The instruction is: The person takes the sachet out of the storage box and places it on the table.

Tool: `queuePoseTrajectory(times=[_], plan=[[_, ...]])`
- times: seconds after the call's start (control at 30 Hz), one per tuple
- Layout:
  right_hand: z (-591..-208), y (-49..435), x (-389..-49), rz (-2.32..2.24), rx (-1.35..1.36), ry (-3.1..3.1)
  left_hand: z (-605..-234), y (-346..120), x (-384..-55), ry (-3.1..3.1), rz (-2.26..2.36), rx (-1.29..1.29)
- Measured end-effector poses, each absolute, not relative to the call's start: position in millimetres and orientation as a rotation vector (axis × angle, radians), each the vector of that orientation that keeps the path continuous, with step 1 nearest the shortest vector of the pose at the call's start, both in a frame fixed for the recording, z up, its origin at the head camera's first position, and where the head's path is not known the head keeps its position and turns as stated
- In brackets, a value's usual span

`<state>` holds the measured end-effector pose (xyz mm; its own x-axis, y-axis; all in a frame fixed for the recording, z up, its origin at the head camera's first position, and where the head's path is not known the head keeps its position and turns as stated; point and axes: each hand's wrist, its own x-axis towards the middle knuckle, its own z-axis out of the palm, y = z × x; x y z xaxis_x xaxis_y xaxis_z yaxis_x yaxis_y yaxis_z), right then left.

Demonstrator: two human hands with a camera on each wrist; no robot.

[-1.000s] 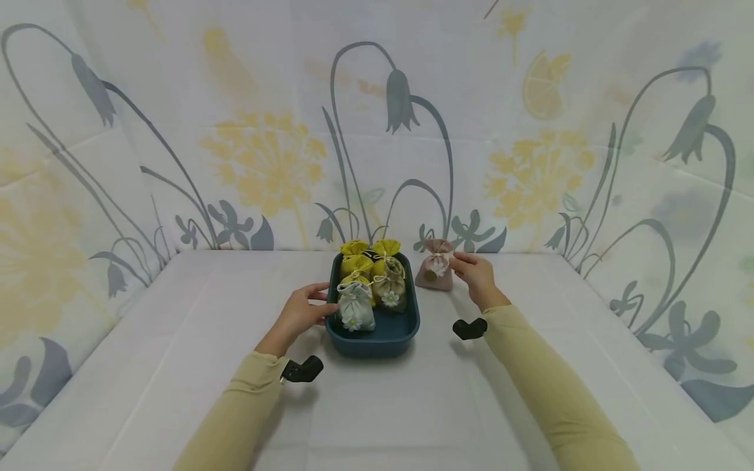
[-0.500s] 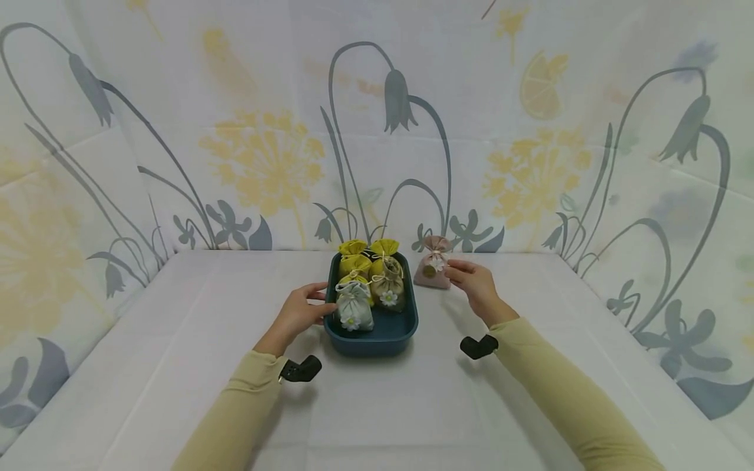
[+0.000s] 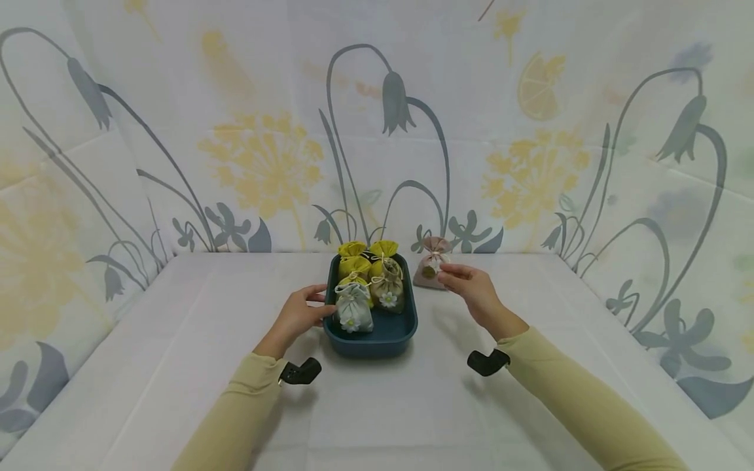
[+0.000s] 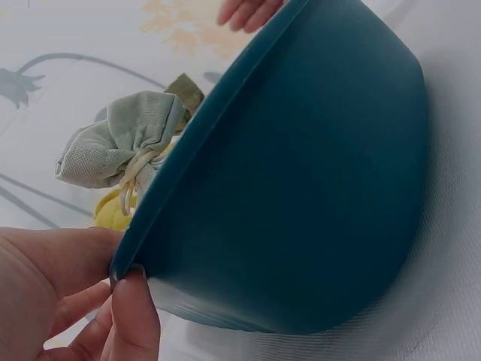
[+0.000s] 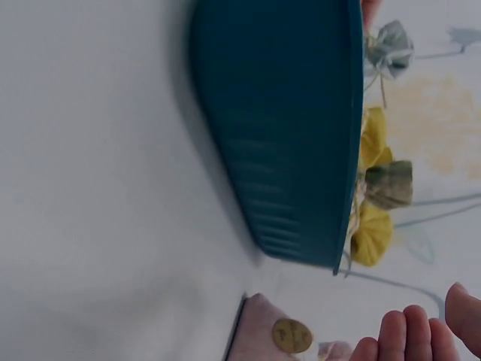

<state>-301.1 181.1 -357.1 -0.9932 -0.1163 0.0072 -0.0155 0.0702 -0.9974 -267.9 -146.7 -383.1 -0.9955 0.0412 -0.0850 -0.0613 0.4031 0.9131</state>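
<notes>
My left hand (image 3: pixel 297 314) pinches the left rim of a dark blue plastic tub (image 3: pixel 377 347), thumb on one side and fingers on the other, plain in the left wrist view. Inside the tub stand several yellow drawstring pouches (image 3: pixel 355 265), an olive-brown pouch (image 3: pixel 387 288) and a pale grey-green pouch (image 3: pixel 355 311), the last two bearing white flowers. Right of the tub, a dusty pink pouch (image 3: pixel 434 247) with a round gold sticker stands upright on the table. My right hand (image 3: pixel 477 294) is just in front of it; in the right wrist view the fingers (image 5: pixel 417 335) look relaxed and apart from the pouch.
A white cloth (image 3: pixel 235 392) covers the table. Behind it hangs a flower-patterned curtain (image 3: pixel 377 163), close to the pink pouch. Each wrist carries a black camera mount, the left one (image 3: pixel 302 371) and the right one (image 3: pixel 487 362).
My right hand has come away from the pink pouch's upper right side and shifted down and slightly left. The pouch stays near the same spot. My left hand has kept its grip on the tub.
</notes>
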Motion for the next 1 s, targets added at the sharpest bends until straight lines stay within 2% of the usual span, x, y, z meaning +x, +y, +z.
queuePoseTrajectory(times=[0.5,1.0], plan=[[-353,170,-270,-2.057,-0.346,2.213,-385,-146,-269,2.558,1.672,-0.024],[-346,144,-265,-1.856,-0.402,2.248,-383,-146,-268,2.556,1.670,-0.037]])
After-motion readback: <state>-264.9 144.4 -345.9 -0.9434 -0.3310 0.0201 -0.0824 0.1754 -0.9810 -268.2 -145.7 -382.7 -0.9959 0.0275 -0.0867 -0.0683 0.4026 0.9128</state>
